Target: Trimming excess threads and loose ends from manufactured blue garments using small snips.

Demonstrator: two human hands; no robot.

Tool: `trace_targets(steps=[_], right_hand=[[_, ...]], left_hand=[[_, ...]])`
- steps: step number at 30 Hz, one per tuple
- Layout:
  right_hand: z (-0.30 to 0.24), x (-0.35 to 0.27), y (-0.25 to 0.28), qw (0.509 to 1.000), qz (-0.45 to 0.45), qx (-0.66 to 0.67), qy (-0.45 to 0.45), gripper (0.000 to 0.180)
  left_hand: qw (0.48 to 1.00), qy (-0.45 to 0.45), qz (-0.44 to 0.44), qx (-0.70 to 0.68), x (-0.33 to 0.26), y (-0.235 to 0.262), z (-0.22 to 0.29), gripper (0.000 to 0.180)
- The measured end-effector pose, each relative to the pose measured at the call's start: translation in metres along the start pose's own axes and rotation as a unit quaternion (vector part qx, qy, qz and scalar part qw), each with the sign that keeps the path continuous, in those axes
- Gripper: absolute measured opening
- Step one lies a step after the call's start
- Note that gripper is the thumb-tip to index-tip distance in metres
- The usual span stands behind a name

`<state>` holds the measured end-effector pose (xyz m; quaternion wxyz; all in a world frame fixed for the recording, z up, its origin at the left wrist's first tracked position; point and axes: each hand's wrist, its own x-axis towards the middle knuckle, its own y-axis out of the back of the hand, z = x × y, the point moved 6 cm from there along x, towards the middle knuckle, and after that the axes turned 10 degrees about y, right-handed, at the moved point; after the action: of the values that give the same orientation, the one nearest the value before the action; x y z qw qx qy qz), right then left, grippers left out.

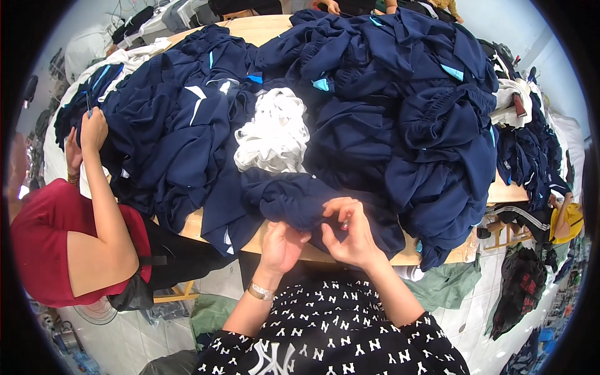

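At the table's near edge, my left hand is closed on the edge of a navy garment, its fingertips partly tucked under the cloth. My right hand is beside it, fingers curled close to the same cloth. A small object with a red and shiny part shows inside the right hand; its kind is too small to tell. Just beyond the garment lies a heap of white fabric bands.
Big piles of navy garments with light blue and white pieces cover the wooden table. To the left, a person in a red top handles navy cloth. Another person in yellow is at far right. Green cloth lies on the floor.
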<state>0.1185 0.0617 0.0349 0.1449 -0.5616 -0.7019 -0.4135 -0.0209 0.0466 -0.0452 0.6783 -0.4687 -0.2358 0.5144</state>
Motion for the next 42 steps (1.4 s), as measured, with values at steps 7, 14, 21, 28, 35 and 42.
trace_targets(steps=[7, 14, 21, 28, 35, 42], right_hand=[[0.006, -0.040, -0.031, 0.992, 0.064, 0.017, -0.107, 0.034], [0.010, -0.041, -0.040, 0.954, 0.088, 0.205, -0.202, 0.030], [0.014, -0.017, -0.015, 0.970, 0.153, 0.154, -0.112, 0.029], [0.019, 0.015, -0.030, 0.932, -0.101, 0.315, -0.150, 0.032], [0.035, -0.010, -0.035, 0.939, -0.119, 0.235, -0.220, 0.036], [0.046, -0.003, -0.026, 0.941, 0.028, 0.245, -0.232, 0.029]], left_hand=[[0.989, -0.085, 0.107, 0.054, 0.014, 0.003, -0.013, 0.028], [0.933, -0.081, 0.205, 0.286, -0.003, 0.001, -0.011, 0.026], [0.881, -0.033, 0.162, 0.443, -0.012, -0.017, 0.017, 0.020], [0.733, 0.013, 0.064, 0.678, -0.021, -0.045, 0.047, 0.032], [0.749, -0.053, 0.129, 0.648, -0.022, -0.038, 0.061, 0.041], [0.840, -0.057, 0.140, 0.521, -0.019, -0.023, 0.059, 0.033]])
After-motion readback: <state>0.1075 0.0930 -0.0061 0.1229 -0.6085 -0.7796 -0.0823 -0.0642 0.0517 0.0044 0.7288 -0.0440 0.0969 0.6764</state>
